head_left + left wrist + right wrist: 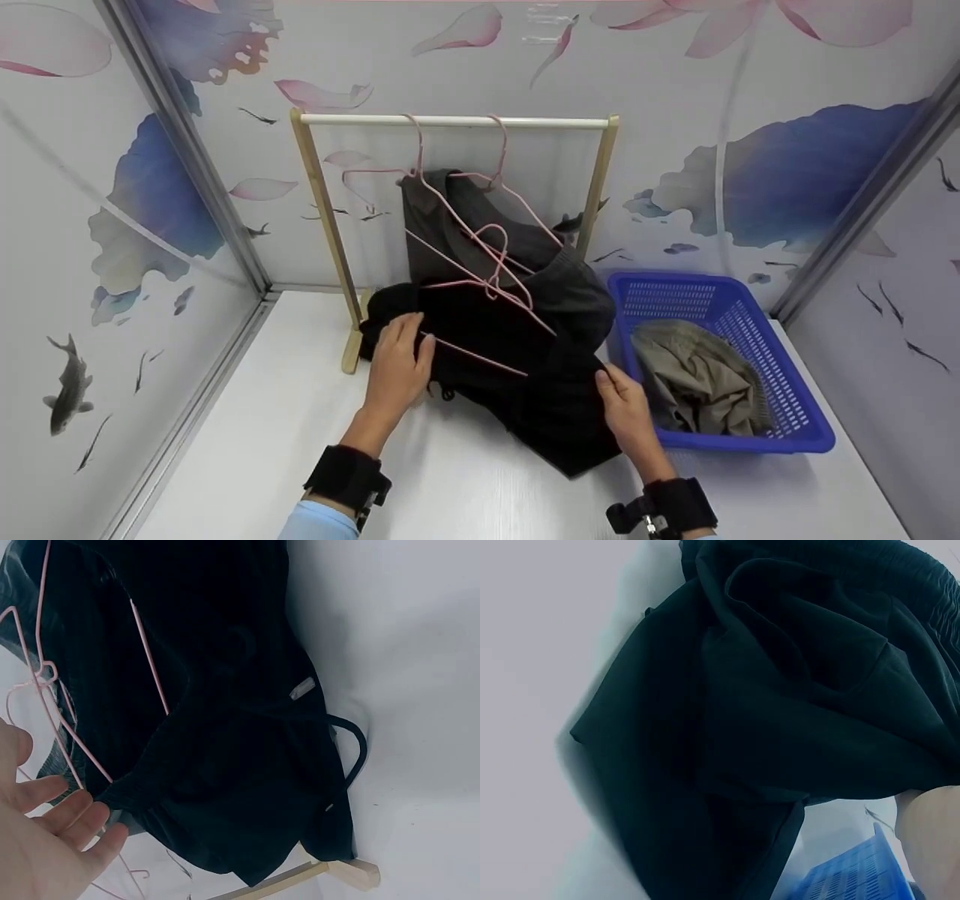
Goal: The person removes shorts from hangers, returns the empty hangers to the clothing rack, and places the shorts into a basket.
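Observation:
Black shorts with a gathered waistband lie spread over the table in front of the rack. A pink hanger sits inside their waist opening, its hook pointing up. With fingers extended, my left hand touches the left part of the waistband; the left wrist view shows these fingers beside the hanger's end. My right hand pinches the right edge of the shorts, thumb on top. Only part of that hand appears in the right wrist view. A drawstring loop hangs from the shorts.
Behind the shorts, a dark grey garment hangs on a pink hanger from the rack's white bar. Another pink hanger hangs beside it. At right stands a blue basket holding a khaki garment.

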Demonstrator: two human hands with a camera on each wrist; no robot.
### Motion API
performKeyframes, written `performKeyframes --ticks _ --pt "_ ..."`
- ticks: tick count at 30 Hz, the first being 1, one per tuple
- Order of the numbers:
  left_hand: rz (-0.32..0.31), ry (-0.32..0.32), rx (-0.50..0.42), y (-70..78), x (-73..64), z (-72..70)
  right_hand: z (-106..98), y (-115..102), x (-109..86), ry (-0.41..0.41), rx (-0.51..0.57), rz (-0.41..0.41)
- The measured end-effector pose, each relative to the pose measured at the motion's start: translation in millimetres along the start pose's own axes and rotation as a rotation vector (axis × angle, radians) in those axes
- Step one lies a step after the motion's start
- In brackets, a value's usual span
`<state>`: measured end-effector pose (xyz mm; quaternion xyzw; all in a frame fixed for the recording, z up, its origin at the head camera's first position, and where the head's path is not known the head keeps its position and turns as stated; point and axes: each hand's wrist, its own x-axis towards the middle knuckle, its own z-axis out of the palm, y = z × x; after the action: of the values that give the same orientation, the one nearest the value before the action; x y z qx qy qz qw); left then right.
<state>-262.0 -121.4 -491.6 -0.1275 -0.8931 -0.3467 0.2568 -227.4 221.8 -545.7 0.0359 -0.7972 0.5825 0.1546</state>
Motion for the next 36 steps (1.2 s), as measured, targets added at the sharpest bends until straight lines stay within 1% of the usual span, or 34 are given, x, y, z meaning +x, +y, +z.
performKeyframes --ticks 5,8,11,17,24,27,30,34,36 --pt "-0.001 -0.011 0.012 -5.8 5.4 1.2 -1.1 4.2 -2.4 -0.019 -0.022 0.019" --pt "0.013 -0.008 0.032 -10.4 7.1 3.2 -1.0 6.0 -5.4 -0.028 -0.021 0.032" --pt "0.01 -0.014 0.054 -14.7 7.7 4.9 -0.8 7.1 -8.7 -0.036 -0.018 0.048" --pt "-0.034 -0.035 0.055 -23.4 7.2 8.5 -0.8 9.9 -13.0 -0.039 -0.026 0.059" --pt "-0.092 -0.081 0.045 -34.6 4.6 14.5 -0.3 13.9 -15.9 -0.06 0.031 0.109" --pt "-0.112 -0.104 0.044 -36.5 5.0 15.6 -0.1 15.4 -17.6 -0.073 0.038 0.106" --pt "-0.131 -0.127 0.039 -36.8 5.4 15.3 -0.3 15.1 -20.8 -0.097 0.055 0.115" --pt "-0.164 -0.152 0.041 -41.1 3.4 16.0 -1.4 14.4 -24.5 -0.149 0.079 0.161" --pt "-0.181 -0.162 0.046 -44.0 1.7 16.8 -2.7 14.6 -26.0 -0.176 0.071 0.186"
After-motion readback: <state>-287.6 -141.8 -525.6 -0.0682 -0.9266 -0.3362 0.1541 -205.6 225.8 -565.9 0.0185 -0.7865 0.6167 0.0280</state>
